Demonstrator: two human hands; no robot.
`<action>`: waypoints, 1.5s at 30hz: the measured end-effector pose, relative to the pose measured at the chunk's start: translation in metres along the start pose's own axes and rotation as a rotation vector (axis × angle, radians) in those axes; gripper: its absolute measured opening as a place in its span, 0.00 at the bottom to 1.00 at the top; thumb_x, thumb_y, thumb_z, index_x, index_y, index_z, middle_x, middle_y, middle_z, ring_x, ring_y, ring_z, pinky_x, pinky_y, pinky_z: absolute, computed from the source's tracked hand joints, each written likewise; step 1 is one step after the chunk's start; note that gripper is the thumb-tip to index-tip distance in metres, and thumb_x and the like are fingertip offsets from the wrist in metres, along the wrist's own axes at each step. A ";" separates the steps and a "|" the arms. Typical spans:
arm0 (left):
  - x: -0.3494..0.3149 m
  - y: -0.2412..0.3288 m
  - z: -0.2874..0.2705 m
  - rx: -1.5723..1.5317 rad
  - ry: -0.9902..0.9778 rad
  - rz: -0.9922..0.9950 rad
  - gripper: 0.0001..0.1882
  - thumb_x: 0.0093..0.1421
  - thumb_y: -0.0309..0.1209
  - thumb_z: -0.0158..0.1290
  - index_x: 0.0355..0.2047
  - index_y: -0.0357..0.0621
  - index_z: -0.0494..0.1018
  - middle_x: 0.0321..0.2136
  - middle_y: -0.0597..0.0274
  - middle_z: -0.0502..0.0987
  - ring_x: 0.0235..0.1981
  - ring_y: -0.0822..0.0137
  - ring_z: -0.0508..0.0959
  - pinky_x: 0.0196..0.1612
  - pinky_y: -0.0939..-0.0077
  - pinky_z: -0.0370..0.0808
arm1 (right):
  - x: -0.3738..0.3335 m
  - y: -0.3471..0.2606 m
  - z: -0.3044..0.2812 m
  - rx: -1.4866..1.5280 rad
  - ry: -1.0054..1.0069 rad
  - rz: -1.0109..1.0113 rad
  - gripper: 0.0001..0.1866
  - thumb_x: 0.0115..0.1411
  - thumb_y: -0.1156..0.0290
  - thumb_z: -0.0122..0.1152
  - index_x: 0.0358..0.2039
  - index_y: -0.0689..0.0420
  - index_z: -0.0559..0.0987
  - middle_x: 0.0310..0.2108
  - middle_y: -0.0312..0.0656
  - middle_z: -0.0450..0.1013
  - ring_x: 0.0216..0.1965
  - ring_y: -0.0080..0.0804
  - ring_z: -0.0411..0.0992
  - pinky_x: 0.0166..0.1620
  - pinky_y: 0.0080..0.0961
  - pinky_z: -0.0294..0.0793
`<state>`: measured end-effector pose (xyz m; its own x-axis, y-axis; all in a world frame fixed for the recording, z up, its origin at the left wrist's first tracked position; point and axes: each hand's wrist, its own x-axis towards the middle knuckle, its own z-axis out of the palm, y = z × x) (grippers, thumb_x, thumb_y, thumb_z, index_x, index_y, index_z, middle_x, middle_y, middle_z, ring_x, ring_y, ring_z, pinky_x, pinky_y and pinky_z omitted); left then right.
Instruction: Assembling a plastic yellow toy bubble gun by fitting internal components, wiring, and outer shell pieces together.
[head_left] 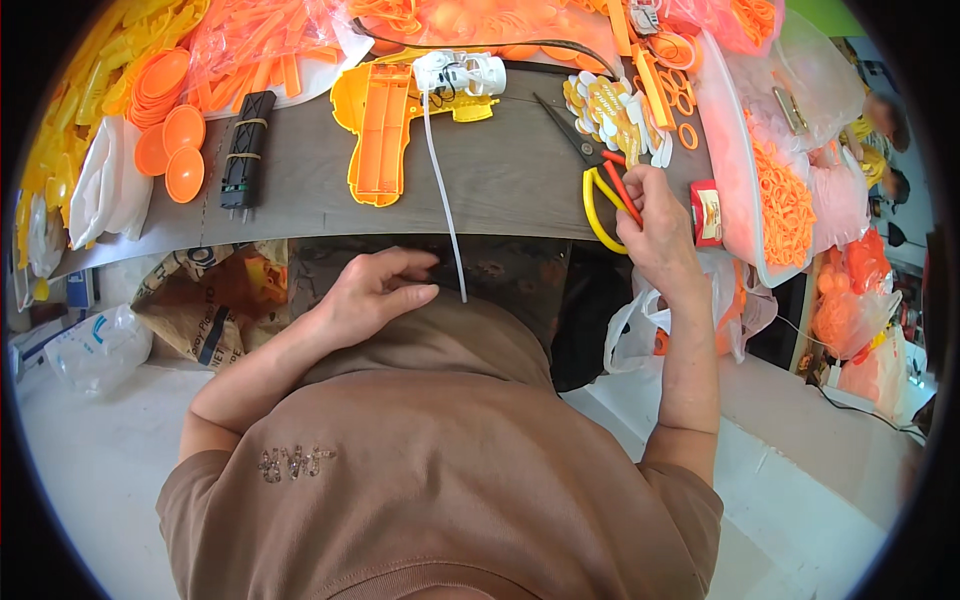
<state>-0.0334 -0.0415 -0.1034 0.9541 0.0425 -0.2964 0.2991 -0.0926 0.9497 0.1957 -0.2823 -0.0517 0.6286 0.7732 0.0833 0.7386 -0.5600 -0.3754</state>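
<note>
My left hand [375,290] hovers over my lap in front of the table edge, fingers loosely stretched and holding nothing. My right hand [655,225] is at the table's front edge, its fingers drawn together beside the red handles [622,190] and the lower end of a pile of gold and white stickers [608,110]. What its fingertips hold is hidden. Black-bladed scissors [567,125] with a yellow loop [598,215] lie just left of it. Before me rests an orange-yellow toy gun half-shell [380,130], with a white motor unit [460,75] and a thin clear tube [440,180] hanging over the edge.
Left on the table are a black battery holder [247,150], orange round cups [183,150] and a white bag [110,180]. Orange parts [260,50] are heaped at the back. A tub of small orange rings [783,205] and a red-white box [706,213] stand at right.
</note>
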 end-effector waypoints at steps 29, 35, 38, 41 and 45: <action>0.025 -0.008 0.019 -0.824 -0.024 -0.214 0.15 0.57 0.23 0.54 0.45 0.30 0.72 0.34 0.49 0.79 0.35 0.61 0.80 0.43 0.70 0.76 | 0.019 -0.008 -0.009 1.618 0.052 0.176 0.59 0.34 0.26 0.60 0.58 0.59 0.59 0.31 0.37 0.61 0.21 0.20 0.56 0.20 0.15 0.56; 0.025 -0.009 0.016 -0.873 -0.126 -0.194 0.23 0.57 0.22 0.53 0.53 0.29 0.64 0.35 0.49 0.79 0.35 0.62 0.80 0.42 0.73 0.75 | -0.042 -0.063 0.018 0.987 -0.310 0.251 0.51 0.40 0.27 0.57 0.52 0.59 0.64 0.24 0.33 0.63 0.23 0.15 0.59 0.25 0.12 0.59; 0.024 -0.005 0.016 -0.873 -0.149 -0.174 0.24 0.57 0.23 0.52 0.54 0.28 0.62 0.35 0.50 0.79 0.35 0.62 0.80 0.42 0.74 0.75 | -0.072 -0.066 0.048 0.823 -0.418 0.169 0.44 0.47 0.33 0.57 0.49 0.62 0.65 0.24 0.30 0.63 0.24 0.14 0.59 0.26 0.13 0.58; 0.023 -0.006 0.017 -0.864 -0.152 -0.179 0.25 0.58 0.24 0.52 0.55 0.29 0.62 0.34 0.50 0.79 0.34 0.63 0.80 0.42 0.74 0.75 | -0.076 -0.072 0.060 0.820 -0.442 0.170 0.41 0.51 0.37 0.57 0.48 0.63 0.66 0.23 0.32 0.63 0.24 0.17 0.59 0.27 0.15 0.59; 0.025 -0.008 0.016 -0.865 -0.179 -0.176 0.24 0.58 0.23 0.52 0.55 0.31 0.63 0.33 0.51 0.79 0.33 0.63 0.80 0.42 0.74 0.75 | -0.072 -0.080 0.076 0.812 -0.413 0.159 0.39 0.53 0.39 0.57 0.48 0.63 0.66 0.22 0.34 0.63 0.23 0.19 0.61 0.27 0.17 0.60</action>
<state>-0.0115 -0.0556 -0.1196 0.9049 -0.1766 -0.3873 0.3955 0.6849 0.6120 0.0730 -0.2710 -0.0978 0.4564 0.8370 -0.3017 0.1551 -0.4088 -0.8994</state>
